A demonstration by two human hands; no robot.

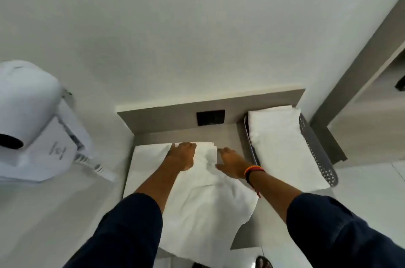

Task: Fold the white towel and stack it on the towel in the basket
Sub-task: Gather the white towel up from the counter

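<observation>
White towels number two: one point(197, 197) under flat left hand point(182, 155) and right hand point(233, 163), one point(280, 142) in the single basket point(317, 147).

Single view only: head-worn wide-angle camera, looking forward and steeply down from above the person's own arms. Both dark sleeves enter from the bottom corners; left hand point(181, 156) and right hand point(232, 164) sit near frame centre, close to the lens. White towel point(197, 206) on the grey counter point(221, 136) fills the lower middle; perforated basket point(315, 149) lies right of centre. Wall-mounted hair dryer point(28, 101) sits at the left edge. Wall takes up the upper half; straight edges bow toward the frame borders. No second view, so no overlap to record
</observation>
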